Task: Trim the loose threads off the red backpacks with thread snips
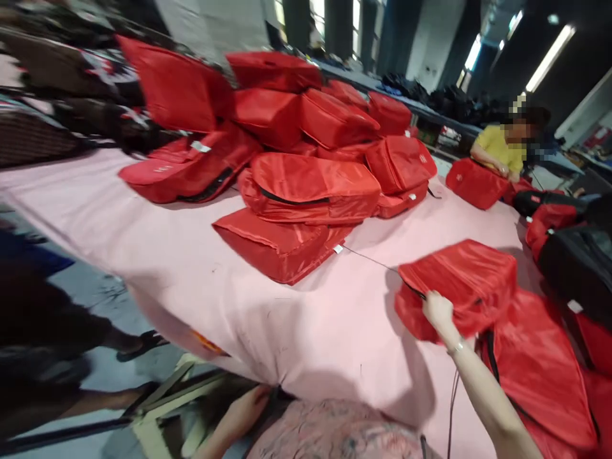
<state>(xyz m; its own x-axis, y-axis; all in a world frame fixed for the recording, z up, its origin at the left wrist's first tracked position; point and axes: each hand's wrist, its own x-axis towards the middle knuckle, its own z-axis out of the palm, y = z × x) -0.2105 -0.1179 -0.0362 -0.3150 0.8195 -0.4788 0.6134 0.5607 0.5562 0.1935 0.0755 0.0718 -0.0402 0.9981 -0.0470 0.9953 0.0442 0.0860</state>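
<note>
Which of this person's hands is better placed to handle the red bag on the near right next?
Probably the right hand: it grips that red bag near its dark-trimmed edge. The left hand is low by the near edge of the pink-covered table, apart from the bag.

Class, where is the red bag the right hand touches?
The red bag is right of centre in the head view, over the pink surface, just up-left of another red bag.
</note>
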